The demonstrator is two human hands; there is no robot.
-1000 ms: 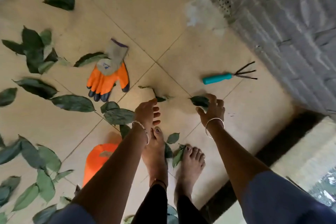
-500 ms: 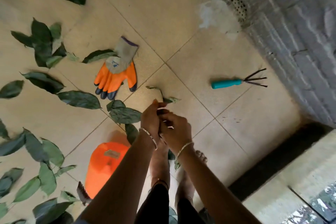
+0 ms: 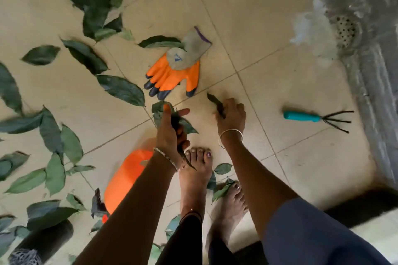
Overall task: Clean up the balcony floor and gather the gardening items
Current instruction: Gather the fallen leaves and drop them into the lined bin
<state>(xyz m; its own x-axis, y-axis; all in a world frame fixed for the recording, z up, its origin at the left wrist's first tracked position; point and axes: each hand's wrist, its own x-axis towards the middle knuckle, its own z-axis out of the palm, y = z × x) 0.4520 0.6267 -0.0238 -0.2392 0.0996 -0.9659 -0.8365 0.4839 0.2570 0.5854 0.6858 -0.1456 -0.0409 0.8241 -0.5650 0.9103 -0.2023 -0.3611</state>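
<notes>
On the smooth beige tiled floor point(image 3: 269, 17), glossy pointed leaves point(image 3: 120, 89) lie scattered beside a rubbery orange glove point(image 3: 172, 75). The hands are apart: the left hand point(image 3: 170, 133) clutches a leaf bunch point(image 3: 189, 127), the right hand point(image 3: 231, 116) pinches one dark leaf point(image 3: 213, 99). A teal-handled three-pronged rake point(image 3: 312, 117) lies to the right.

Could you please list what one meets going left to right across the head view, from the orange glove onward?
Orange glove → right hand, pinching a leaf → teal hand rake.
</notes>
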